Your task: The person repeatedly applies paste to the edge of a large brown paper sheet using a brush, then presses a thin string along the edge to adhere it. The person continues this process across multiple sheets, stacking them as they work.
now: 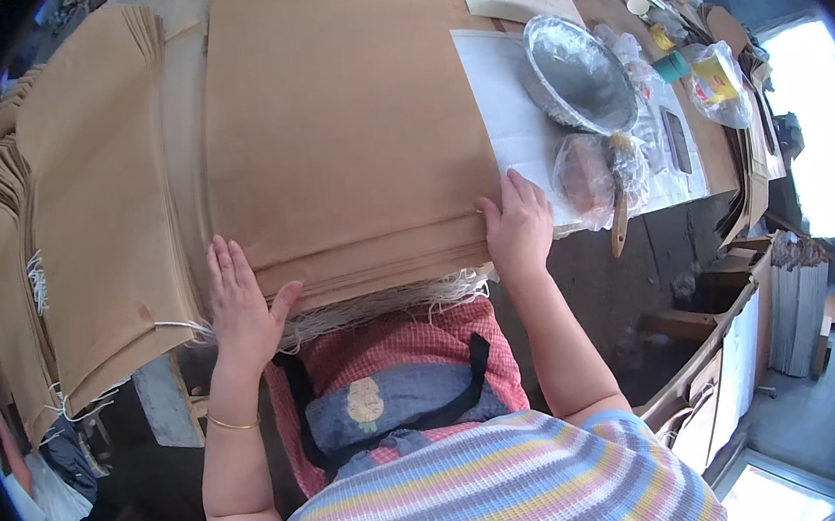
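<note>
A tall stack of flat brown paper bags [348,116] lies in front of me, its near edges stepped in thin layers. White string handles [372,311] hang in a tangle from the near end. Against the left edge of the stack rests my left hand [241,303], fingers stretched out and its thumb pointing inward near the front corner. My right hand [521,230] lies at the right edge, fingers extended forward and the thumb on the paper. Neither hand grips anything.
More brown bags [104,190] with white strings are piled at the left. On the right, a metal bowl [581,74] smeared with white stands on white paper [494,92]. Beside it are a wooden-handled brush [619,211], a plastic-wrapped lump [582,176] and a phone [676,142].
</note>
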